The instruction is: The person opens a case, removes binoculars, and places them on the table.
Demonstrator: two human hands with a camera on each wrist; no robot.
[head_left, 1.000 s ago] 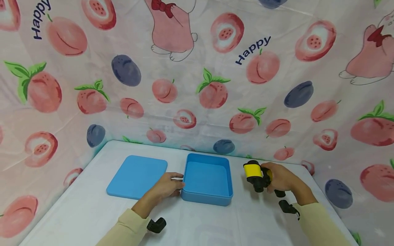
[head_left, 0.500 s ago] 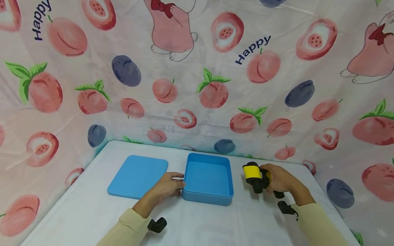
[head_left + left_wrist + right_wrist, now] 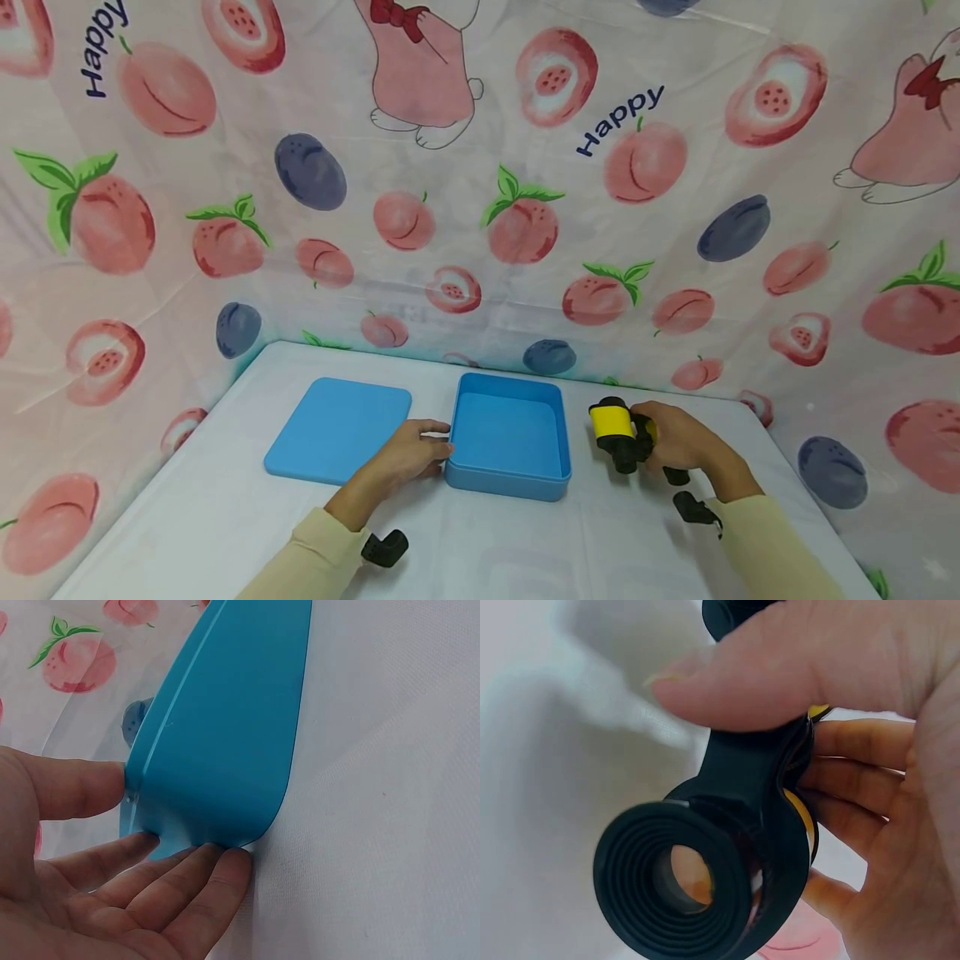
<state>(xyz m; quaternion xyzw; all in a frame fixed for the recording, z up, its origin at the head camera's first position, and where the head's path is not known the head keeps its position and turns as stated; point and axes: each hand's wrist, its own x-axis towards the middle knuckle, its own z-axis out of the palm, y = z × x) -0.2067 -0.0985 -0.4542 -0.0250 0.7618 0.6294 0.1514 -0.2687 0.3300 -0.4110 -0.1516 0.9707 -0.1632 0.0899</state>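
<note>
In the head view my right hand point(image 3: 678, 437) grips yellow and black binoculars point(image 3: 613, 422) above the right part of the table, to the right of the box. The right wrist view shows the thumb across the black bridge of the binoculars point(image 3: 739, 769) and the fingers on the far side, with one round eyepiece facing the camera. A shallow blue box point(image 3: 510, 433) stands in the middle with its inside bare. My left hand point(image 3: 408, 454) touches its left wall; in the left wrist view the fingertips lie against the outside of the box point(image 3: 217, 727), with the thumb at its rim.
A flat blue lid point(image 3: 337, 429) lies on the white table point(image 3: 480, 550), left of the box and partly behind my left hand. A fruit-patterned cloth point(image 3: 465, 208) hangs behind the table and along both sides. Black mounts point(image 3: 385, 548) are fixed at both wrists.
My right hand has carried the binoculars slightly left, toward the box, and a little lower. The left hand keeps its place at the box.
</note>
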